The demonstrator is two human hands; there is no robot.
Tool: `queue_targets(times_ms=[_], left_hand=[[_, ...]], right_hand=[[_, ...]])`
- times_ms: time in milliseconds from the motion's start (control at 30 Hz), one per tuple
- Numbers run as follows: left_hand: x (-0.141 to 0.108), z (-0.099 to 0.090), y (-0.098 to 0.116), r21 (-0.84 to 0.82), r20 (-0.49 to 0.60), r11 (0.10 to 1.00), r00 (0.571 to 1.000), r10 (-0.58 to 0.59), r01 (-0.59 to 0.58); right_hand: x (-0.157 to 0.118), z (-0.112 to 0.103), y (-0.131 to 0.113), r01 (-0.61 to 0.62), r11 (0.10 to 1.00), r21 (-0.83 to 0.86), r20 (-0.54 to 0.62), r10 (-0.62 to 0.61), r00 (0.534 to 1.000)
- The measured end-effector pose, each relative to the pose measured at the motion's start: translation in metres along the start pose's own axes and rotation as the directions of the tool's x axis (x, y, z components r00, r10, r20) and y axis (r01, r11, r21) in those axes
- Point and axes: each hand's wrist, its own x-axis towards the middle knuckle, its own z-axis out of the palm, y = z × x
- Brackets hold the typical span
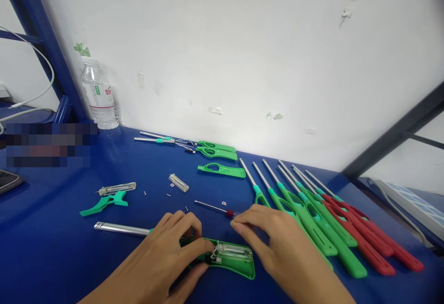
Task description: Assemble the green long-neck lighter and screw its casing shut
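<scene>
My left hand (176, 253) is closed around the front part of an open green lighter housing (239, 267), its fingertips at the wires and black part inside. A clear fuel tank (234, 252) lies in the right end of that housing, and a silver tube (121, 228) extends from its left side. My right hand (274, 234) is just above and right of the housing, thumb and forefinger pinched on the clear handle end of a thin screwdriver (213, 207) with a red collar. The screwdriver points left and lies close to the blue table (52, 258).
Several green lighters (312, 230) and red lighters (374, 248) lie at the right. Further back are green housings (218, 153). Loose tanks (179, 182), a teal trigger (106, 201) and small screws lie left of centre; a bottle (100, 96) stands by the wall.
</scene>
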Motion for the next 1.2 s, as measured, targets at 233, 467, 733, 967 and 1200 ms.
queue_targets(times_ms=[233,467,733,967,1200], left_hand=[[0.014,0.000,0.006,-0.007,-0.077,0.999,0.996,-0.054,0.053],[0.000,-0.002,0.001,-0.065,-0.090,0.997,0.994,-0.058,0.052],[0.000,-0.001,-0.005,-0.138,-0.219,0.980,0.961,-0.172,0.144],[0.001,-0.012,-0.017,-0.116,-0.326,0.983,0.930,-0.173,0.142],[0.007,-0.029,-0.023,0.020,-0.424,0.979,0.889,-0.174,0.201]], right_hand=[[0.005,0.006,0.005,0.046,0.999,-0.012,-0.102,-0.047,0.994],[0.016,0.004,0.002,0.013,0.984,-0.176,-0.137,-0.037,0.990],[0.084,-0.014,0.003,0.115,0.883,-0.456,0.037,-0.110,0.993],[0.119,-0.002,0.012,0.024,0.775,-0.632,0.035,-0.003,0.999],[0.084,-0.023,-0.001,0.027,0.827,-0.562,-0.011,-0.040,0.999]])
